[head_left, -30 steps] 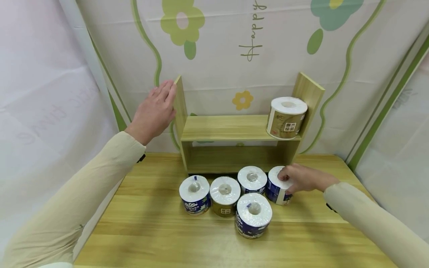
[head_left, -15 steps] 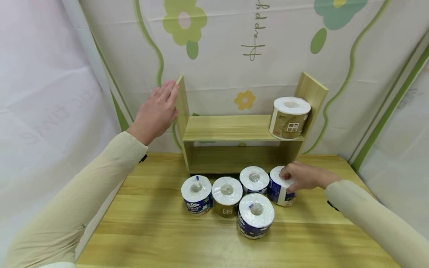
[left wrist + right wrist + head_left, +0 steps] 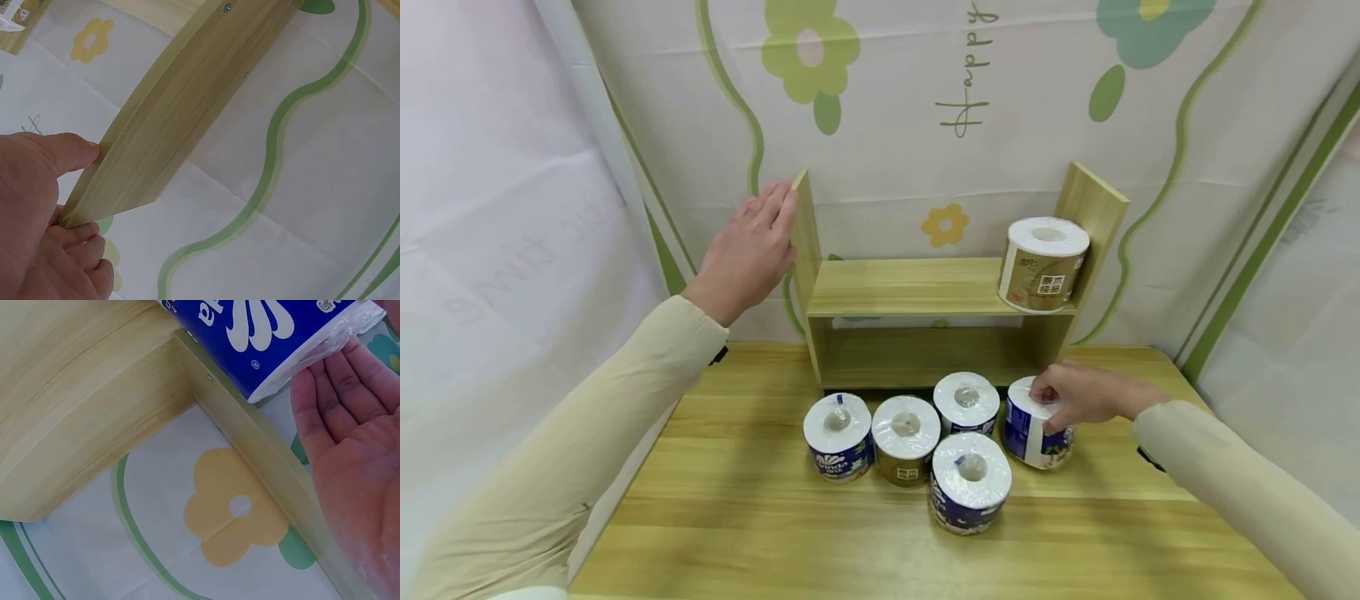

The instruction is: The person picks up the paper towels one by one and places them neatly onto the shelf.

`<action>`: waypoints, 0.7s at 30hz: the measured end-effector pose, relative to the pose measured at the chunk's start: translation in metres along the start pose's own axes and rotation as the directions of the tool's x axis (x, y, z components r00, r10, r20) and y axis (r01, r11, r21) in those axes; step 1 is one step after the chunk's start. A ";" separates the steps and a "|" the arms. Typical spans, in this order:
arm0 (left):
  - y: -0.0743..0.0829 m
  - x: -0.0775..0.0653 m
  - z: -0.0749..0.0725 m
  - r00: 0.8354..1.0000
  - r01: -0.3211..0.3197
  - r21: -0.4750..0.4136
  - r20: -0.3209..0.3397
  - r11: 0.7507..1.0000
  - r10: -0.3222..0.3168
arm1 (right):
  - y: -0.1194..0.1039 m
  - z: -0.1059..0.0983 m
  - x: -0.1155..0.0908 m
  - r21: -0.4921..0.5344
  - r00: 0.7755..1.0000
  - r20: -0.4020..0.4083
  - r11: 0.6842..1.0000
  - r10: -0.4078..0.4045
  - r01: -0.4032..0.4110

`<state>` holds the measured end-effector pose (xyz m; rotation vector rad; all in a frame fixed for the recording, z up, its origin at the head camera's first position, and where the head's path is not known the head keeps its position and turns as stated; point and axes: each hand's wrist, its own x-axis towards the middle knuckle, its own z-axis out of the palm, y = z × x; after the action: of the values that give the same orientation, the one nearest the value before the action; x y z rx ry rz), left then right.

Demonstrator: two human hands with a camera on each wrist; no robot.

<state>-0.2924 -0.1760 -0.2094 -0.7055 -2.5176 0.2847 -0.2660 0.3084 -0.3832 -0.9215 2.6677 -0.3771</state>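
Observation:
My left hand [image 3: 747, 250] holds the top corner of the left side panel [image 3: 806, 233] of a small wooden shelf [image 3: 910, 286]. In the left wrist view the thumb lies on the panel's edge and the fingers curl around its corner. My right hand [image 3: 1084, 393] grips a blue-wrapped toilet roll [image 3: 1026, 432], fingers at its core and thumb on its outer side. The right wrist view shows this roll's blue wrapper [image 3: 250, 337] with a white shell logo, the fingers [image 3: 337, 381] against its clear-wrapped end. The roll stands near the shelf's right front.
Left of it, another blue toilet roll [image 3: 951, 400] stands before the shelf. Another blue roll [image 3: 958, 496] is nearer me; a gold roll [image 3: 891, 471] and a third blue roll [image 3: 841, 461] are farther left. A larger gold roll [image 3: 1033, 275] sits on the upper board's right end.
My right hand has shifted the blue toilet roll slightly right and toward me, and a gap has opened between it and the roll beside it. My left hand stays on the panel.

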 end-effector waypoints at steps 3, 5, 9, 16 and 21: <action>0.000 0.000 0.000 1.000 -0.003 0.003 -0.003 1.000 0.003 | -0.002 -0.001 -0.002 0.005 1.000 0.012 1.000 0.016 -0.016; 0.000 0.000 0.000 1.000 -0.003 0.003 -0.003 1.000 0.003 | -0.004 -0.002 -0.004 0.011 1.000 0.017 1.000 0.023 -0.023; 0.000 0.000 0.001 1.000 -0.006 0.006 -0.009 1.000 0.007 | -0.008 -0.006 -0.008 0.017 1.000 0.017 1.000 0.020 -0.020; 0.000 0.000 0.000 1.000 -0.006 0.008 -0.001 1.000 0.006 | -0.017 -0.014 -0.015 0.024 0.999 0.022 0.999 0.026 -0.026; 0.000 0.000 0.000 1.000 -0.004 0.010 0.000 1.000 0.004 | -0.024 -0.019 -0.018 0.010 1.000 0.014 1.000 0.017 -0.017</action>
<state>-0.2923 -0.1763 -0.2091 -0.7070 -2.5136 0.2987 -0.2458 0.3049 -0.3540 -0.8945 2.6570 -0.3781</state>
